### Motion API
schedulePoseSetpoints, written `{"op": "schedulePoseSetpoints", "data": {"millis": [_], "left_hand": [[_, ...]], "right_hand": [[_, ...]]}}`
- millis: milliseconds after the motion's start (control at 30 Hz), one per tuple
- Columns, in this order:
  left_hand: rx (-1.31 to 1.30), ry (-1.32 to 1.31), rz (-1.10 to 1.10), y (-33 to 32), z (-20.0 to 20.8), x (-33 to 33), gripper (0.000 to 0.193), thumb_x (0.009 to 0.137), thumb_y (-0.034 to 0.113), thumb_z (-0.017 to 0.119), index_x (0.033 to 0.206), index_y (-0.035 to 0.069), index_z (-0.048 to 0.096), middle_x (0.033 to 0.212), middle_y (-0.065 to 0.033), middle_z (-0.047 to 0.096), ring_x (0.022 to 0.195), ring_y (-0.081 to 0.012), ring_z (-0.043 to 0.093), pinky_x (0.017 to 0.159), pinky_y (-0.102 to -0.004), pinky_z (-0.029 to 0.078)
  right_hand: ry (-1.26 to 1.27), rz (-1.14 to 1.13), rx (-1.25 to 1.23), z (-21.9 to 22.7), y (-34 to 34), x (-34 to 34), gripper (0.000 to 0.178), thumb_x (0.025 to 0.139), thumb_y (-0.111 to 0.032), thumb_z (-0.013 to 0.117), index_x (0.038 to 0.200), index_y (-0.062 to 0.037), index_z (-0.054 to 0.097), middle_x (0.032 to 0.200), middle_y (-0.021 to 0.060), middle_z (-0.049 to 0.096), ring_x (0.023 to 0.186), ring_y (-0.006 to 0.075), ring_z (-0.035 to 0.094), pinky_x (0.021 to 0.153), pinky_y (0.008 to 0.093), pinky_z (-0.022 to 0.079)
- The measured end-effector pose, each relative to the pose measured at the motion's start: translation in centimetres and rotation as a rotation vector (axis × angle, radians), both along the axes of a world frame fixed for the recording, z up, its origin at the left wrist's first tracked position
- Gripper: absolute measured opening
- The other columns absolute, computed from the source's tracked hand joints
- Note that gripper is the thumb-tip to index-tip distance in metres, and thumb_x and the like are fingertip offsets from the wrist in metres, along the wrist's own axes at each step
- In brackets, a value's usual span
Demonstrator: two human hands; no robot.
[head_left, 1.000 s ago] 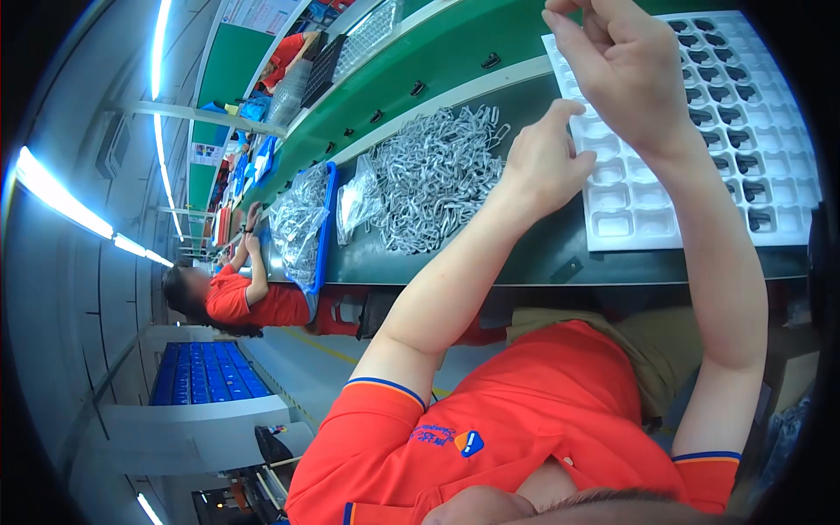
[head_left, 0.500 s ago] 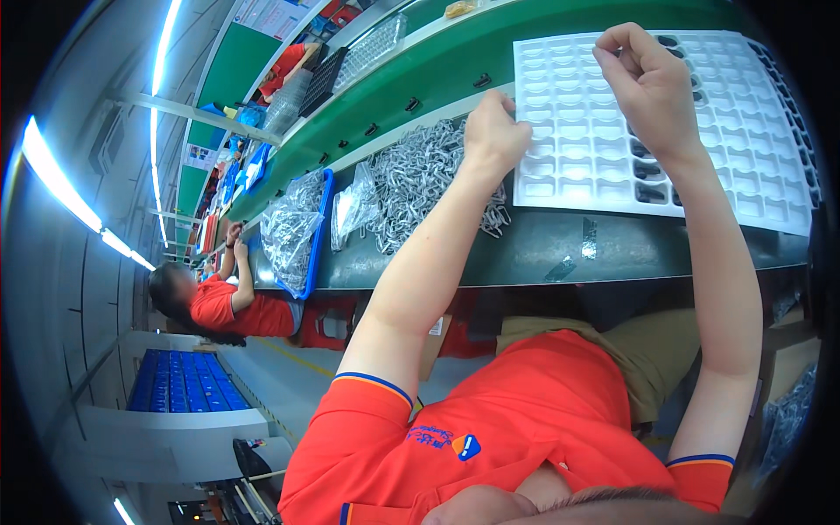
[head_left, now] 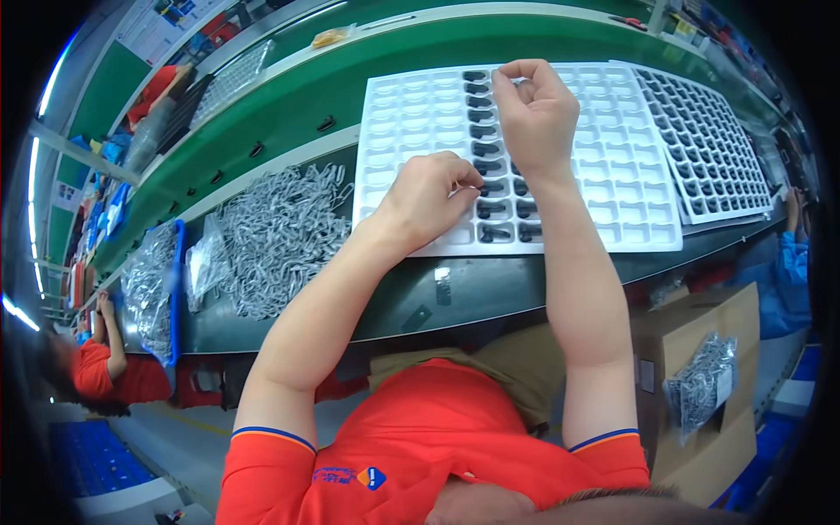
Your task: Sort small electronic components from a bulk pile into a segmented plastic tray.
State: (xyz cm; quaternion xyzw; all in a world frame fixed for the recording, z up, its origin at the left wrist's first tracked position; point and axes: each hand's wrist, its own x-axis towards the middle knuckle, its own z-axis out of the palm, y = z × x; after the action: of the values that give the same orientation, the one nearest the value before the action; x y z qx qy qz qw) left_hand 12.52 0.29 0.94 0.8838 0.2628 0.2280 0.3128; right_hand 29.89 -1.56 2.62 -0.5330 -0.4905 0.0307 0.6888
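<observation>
A white moulded tray [head_left: 411, 95] with rows of shallow pockets lies on the bench in front of me. Small dark curved pieces [head_left: 496, 234] fill a column of its pockets, and a second column beside it holds some too. My left hand [head_left: 429, 199] is over the left part of the tray, thumb and fingers bent closed at the dark column. Near the tray's far edge, my right hand [head_left: 538, 118] is closed in a pinch above the second column. The fingers hide whatever either hand may hold.
Left of the tray lies a heap of grey looped metal pieces [head_left: 276, 236], beside a clear plastic bag [head_left: 207, 262] and a blue bin [head_left: 179, 302]. A filled tray [head_left: 700, 131] is at right. A cardboard box [head_left: 700, 394] stands below. Another person [head_left: 105, 363] works at far left.
The view has turned, bringing more of the right side into sight. My left hand has moved from the tray's left edge to the dark column; my right hand still pinches near the far edge.
</observation>
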Motion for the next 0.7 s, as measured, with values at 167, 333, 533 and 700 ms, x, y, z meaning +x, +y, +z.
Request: {"op": "schedulePoseSetpoints", "data": {"millis": [167, 333, 533, 700], "left_hand": [[0.226, 0.159, -0.081, 0.2, -0.7, 3.9, 0.014, 0.084, 0.007, 0.066, 0.095, 0.002, 0.072, 0.097, -0.0185, 0.069, 0.096, -0.0359, 0.068, 0.083, -0.0445, 0.055], [0.321, 0.348, -0.082, -0.6, 0.1, 5.5, 0.013, 0.085, 0.008, 0.063, 0.093, 0.001, 0.071, 0.102, -0.0198, 0.069, 0.096, -0.0376, 0.068, 0.084, -0.0458, 0.055], [0.368, 0.215, -0.076, -1.2, -0.1, 4.4, 0.014, 0.085, 0.006, 0.061, 0.093, -0.001, 0.071, 0.1, -0.0193, 0.069, 0.096, -0.0369, 0.068, 0.084, -0.0447, 0.056], [-0.129, -0.399, 0.058, 2.6, 0.9, -2.7, 0.013, 0.086, 0.005, 0.072, 0.098, 0.0, 0.075, 0.094, -0.0156, 0.073, 0.09, -0.024, 0.071, 0.079, -0.034, 0.057]], "right_hand": [[-0.031, -0.018, 0.014, 0.0, -0.1, 0.4, 0.004, 0.09, -0.003, 0.071, 0.09, -0.0017, 0.067, 0.056, -0.0087, 0.047, 0.051, -0.0007, 0.037, 0.048, 0.0221, 0.026], [-0.006, 0.001, 0.031, 0.0, 0.1, 0.1, 0.004, 0.091, -0.002, 0.071, 0.09, -0.0016, 0.067, 0.057, -0.01, 0.045, 0.051, -0.0015, 0.035, 0.048, 0.0209, 0.024], [0.017, 0.02, 0.033, -0.3, -0.7, -0.2, 0.004, 0.091, -0.002, 0.071, 0.09, -0.001, 0.068, 0.059, -0.0103, 0.046, 0.053, -0.0019, 0.035, 0.049, 0.0205, 0.024], [-0.018, 0.049, -0.035, -0.4, -0.8, -1.2, 0.006, 0.093, -0.006, 0.071, 0.094, -0.0014, 0.069, 0.062, -0.008, 0.05, 0.056, 0.0004, 0.041, 0.051, 0.0209, 0.029]]}}
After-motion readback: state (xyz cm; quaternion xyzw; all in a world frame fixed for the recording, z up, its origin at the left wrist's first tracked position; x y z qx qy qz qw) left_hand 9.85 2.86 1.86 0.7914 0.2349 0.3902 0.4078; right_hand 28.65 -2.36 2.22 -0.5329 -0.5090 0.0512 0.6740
